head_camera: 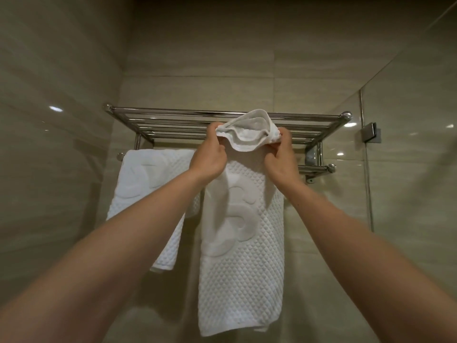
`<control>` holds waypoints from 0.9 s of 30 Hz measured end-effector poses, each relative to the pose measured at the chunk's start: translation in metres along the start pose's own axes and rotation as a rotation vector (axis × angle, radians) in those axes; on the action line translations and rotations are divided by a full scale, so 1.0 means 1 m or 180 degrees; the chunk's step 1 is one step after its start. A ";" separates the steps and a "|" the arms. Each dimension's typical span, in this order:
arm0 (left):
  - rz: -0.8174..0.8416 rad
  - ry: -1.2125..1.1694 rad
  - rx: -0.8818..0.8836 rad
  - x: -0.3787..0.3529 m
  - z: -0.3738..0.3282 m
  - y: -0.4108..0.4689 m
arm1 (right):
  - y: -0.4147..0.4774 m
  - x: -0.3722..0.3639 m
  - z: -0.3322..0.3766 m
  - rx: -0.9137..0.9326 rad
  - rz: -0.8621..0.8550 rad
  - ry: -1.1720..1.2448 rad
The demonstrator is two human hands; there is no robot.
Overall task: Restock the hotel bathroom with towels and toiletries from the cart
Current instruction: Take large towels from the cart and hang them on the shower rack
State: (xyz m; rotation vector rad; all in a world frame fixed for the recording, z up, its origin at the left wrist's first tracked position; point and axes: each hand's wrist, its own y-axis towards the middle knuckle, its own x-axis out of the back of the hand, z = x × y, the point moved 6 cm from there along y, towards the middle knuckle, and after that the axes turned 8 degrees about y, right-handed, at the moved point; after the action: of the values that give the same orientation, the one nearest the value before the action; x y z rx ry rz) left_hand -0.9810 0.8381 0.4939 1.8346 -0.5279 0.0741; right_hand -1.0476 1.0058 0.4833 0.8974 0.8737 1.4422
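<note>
Both forearms (123,243) stretch from the lower corners up to centre frame. I see the left hand (209,159) and the right hand (280,160) each pinching one end of a small white towel (247,131). It is folded in loose layers with a hemmed edge, held against the front of the chrome rack (173,117). Two white waffle-textured towels (242,243) hang below.

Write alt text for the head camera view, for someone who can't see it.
The left hand and right hand pinch a small towel, white and folded, at the front of a chrome rack. Below, a left towel and a middle towel, both larger, hang from its rail; a glass panel stands at right.
</note>
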 end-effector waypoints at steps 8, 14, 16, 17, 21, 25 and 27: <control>0.0340 0.0349 0.0057 -0.048 0.027 0.020 | 0.012 -0.020 -0.039 0.0192 0.0285 -0.0852; 0.0004 0.1088 0.0020 -0.065 0.032 0.039 | 0.038 -0.020 -0.047 0.0364 0.0272 -0.1448; -0.0124 0.1270 0.0018 -0.066 0.031 0.040 | 0.042 -0.021 -0.048 0.0443 0.0257 -0.1632; -0.0209 0.1339 0.0001 -0.066 0.030 0.040 | 0.044 -0.023 -0.048 0.0462 0.0251 -0.1707; -0.0410 0.1645 -0.0178 -0.066 0.028 0.039 | 0.050 -0.028 -0.048 0.0509 0.0225 -0.2014; -0.0378 0.1817 -0.0290 -0.065 0.028 0.045 | 0.054 -0.030 -0.049 0.0498 0.0381 -0.2204; -0.0325 0.1833 -0.0345 -0.065 0.028 0.049 | 0.057 -0.032 -0.048 0.0455 0.0498 -0.2263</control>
State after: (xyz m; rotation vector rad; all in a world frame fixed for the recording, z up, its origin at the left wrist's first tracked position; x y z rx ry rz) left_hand -1.0644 0.8216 0.5082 1.6321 -0.0320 0.4788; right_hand -1.1138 0.9696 0.5129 1.4885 0.3744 1.0673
